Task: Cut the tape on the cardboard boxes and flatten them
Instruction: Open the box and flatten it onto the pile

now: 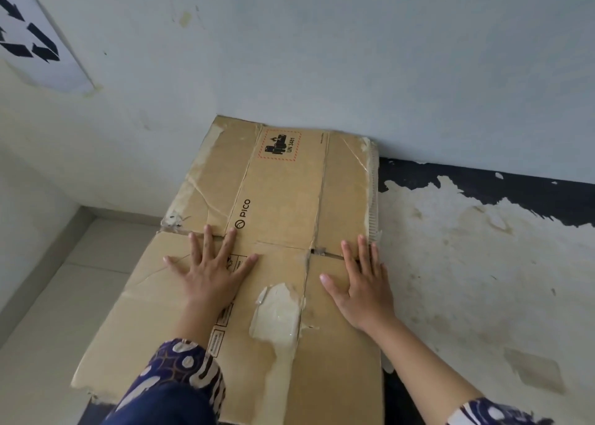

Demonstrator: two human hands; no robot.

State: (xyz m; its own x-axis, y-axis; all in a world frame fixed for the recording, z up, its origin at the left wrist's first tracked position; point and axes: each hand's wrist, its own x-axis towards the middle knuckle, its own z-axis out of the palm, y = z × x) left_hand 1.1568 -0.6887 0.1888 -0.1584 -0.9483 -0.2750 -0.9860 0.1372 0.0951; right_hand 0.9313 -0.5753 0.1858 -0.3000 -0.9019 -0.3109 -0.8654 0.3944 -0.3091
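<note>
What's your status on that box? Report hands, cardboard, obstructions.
Left hand and right hand open, pressing flat on cardboard box. Box lies flattened, far edge against wall. Nothing in the way.

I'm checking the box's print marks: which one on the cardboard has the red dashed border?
The UN 3481 battery label on the flattened box's far end, near the wall. The PICO logo is plain black, and the left hand partly covers others.

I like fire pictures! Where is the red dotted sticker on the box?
In the head view, the red-bordered UN 3481 label sits at the flattened cardboard box's far end, near the wall, beyond both hands.
</note>
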